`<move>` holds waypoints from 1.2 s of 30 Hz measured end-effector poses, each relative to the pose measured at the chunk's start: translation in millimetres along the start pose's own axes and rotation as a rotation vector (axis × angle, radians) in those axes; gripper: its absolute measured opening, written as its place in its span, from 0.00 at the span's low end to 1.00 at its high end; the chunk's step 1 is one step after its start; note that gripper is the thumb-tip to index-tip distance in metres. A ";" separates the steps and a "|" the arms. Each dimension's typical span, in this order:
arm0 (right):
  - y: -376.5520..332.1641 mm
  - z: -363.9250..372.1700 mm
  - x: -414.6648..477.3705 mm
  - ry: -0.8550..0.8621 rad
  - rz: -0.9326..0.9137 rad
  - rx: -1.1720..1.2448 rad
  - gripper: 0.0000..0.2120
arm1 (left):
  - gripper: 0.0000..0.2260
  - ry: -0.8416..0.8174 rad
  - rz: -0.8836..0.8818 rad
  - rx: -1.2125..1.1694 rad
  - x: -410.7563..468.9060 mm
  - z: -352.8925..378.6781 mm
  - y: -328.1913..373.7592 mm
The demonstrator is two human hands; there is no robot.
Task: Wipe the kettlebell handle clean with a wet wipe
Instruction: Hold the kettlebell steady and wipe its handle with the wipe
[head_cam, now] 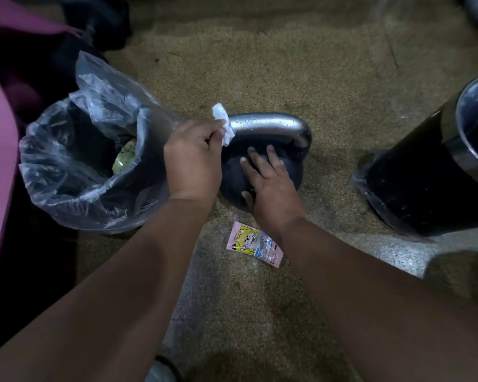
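Wet wipe point(222, 118) at left end of kettlebell handle point(268, 124), pinched in left grip point(192, 158); right grip point(269, 184) spread flat on kettlebell body point(233, 175).

Both bare forearms reach forward and down. The left hand point(193, 158) is curled, pinching a wipe point(222, 118); the right hand point(269, 186), just beside it, lies flat, fingers spread.

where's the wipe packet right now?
Head view: the pink wipe packet lies flat on the floor, centre frame, just nearer the camera than the kettlebell, beside the wrist of the right hand.
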State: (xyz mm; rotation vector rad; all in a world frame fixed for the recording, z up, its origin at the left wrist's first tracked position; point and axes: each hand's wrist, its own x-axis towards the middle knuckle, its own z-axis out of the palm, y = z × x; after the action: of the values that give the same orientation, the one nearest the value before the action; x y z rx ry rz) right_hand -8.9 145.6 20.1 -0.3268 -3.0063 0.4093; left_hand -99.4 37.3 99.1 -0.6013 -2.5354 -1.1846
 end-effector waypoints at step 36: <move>-0.8 -2.1 -1.4 -0.011 0.002 0.028 0.30 | 0.07 0.006 0.031 0.047 3.2 0.7 -3.1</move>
State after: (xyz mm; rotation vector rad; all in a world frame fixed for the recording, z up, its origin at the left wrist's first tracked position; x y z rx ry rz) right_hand -7.5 145.1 22.3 -0.3271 -3.0076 0.4547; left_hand -103.7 36.9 97.8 -0.6231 -2.5322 -1.1107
